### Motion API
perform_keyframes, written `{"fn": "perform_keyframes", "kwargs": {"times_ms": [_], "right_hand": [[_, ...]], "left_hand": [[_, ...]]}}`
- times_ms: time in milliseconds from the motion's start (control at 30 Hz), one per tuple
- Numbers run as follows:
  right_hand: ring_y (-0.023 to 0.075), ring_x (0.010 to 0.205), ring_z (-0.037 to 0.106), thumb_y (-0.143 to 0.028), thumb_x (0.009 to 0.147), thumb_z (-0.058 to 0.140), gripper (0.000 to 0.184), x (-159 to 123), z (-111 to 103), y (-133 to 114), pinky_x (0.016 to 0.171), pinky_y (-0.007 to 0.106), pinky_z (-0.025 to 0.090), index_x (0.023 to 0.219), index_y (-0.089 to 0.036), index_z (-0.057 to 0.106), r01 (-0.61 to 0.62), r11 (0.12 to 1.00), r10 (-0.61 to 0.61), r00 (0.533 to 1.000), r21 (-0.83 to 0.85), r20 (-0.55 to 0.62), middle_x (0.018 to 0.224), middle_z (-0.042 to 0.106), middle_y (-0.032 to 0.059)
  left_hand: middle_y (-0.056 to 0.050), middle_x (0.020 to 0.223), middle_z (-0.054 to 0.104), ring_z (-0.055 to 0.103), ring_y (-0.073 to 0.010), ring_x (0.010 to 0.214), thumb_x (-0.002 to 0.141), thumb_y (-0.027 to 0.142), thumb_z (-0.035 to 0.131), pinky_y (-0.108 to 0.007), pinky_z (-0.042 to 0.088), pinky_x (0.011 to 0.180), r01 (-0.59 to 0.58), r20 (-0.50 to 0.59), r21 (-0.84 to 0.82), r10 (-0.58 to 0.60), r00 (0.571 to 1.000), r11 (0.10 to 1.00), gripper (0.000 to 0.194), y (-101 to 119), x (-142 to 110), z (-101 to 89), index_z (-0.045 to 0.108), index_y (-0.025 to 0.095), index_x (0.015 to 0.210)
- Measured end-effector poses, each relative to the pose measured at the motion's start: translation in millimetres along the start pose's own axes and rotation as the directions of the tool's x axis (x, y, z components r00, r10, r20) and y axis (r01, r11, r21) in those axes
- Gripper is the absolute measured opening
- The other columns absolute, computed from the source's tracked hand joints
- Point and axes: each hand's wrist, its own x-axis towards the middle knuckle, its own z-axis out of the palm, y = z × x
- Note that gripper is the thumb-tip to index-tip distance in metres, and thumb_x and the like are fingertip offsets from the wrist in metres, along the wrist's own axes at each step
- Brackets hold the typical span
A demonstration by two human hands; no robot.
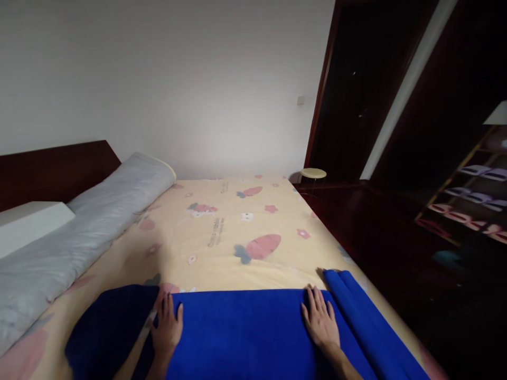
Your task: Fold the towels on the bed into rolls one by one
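Note:
A bright blue cloth (241,330) lies spread on the bed in front of me, its far edge nearly straight. My left hand (167,327) rests at the cloth's left edge with its fingers stretched forward. Beyond that edge lies a dark blue, round-edged piece of fabric (113,322), in shadow; whether it joins the cloth is hard to see. Flat on the right part of the cloth is my right hand (320,319), fingers apart. Just right of it, a long folded blue strip (368,322) runs toward me. Neither hand grips anything.
The bed has a cream sheet (222,253) with carrot and flower prints. A long grey bolster (99,211) and a white box-like object (35,221) lie at left by the dark headboard (55,166). A round stool (312,173) and shoe rack (467,195) stand at right.

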Motion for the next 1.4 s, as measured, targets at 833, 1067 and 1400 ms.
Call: {"fn": "perform_keyframes", "kwargs": {"times_ms": [833,1067,1400], "right_hand": [[0.023,0.146,0.017,-0.055,0.098,0.017,0.062,-12,-8,-141,0.119,0.048,0.016,0.15,-0.021,0.022,0.318,0.895,-0.408,0.867,0.312,0.285,0.157,0.016,0.0033],[0.0228,0.146,0.018,-0.053,0.098,0.017,0.061,-12,-6,-140,0.118,0.048,0.016,0.15,-0.021,0.021,0.324,0.894,-0.41,0.87,0.311,0.272,0.157,0.016,0.0035],[0.023,0.146,0.018,-0.053,0.098,0.018,0.061,-13,-4,-139,0.118,0.047,0.015,0.15,-0.021,0.021,0.321,0.896,-0.405,0.875,0.308,0.266,0.157,0.017,0.0033]], "left_hand": [[0.007,0.159,0.016,0.015,-0.0181,0.147,0.094,0.027,0.029,-0.051,0.019,0.12,-0.576,0.149,-0.237,0.615,0.775,0.783,0.059,169,-91,31.4,0.011,0.036,0.149],[0.005,0.159,0.017,0.016,-0.0184,0.147,0.093,0.026,0.03,-0.05,0.018,0.12,-0.577,0.147,-0.227,0.613,0.776,0.784,0.059,168,-91,27.5,0.012,0.034,0.149],[0.006,0.159,0.018,0.016,-0.0172,0.147,0.093,0.026,0.029,-0.051,0.018,0.12,-0.573,0.138,-0.231,0.609,0.781,0.787,0.059,168,-91,29.5,0.014,0.035,0.149]]}}
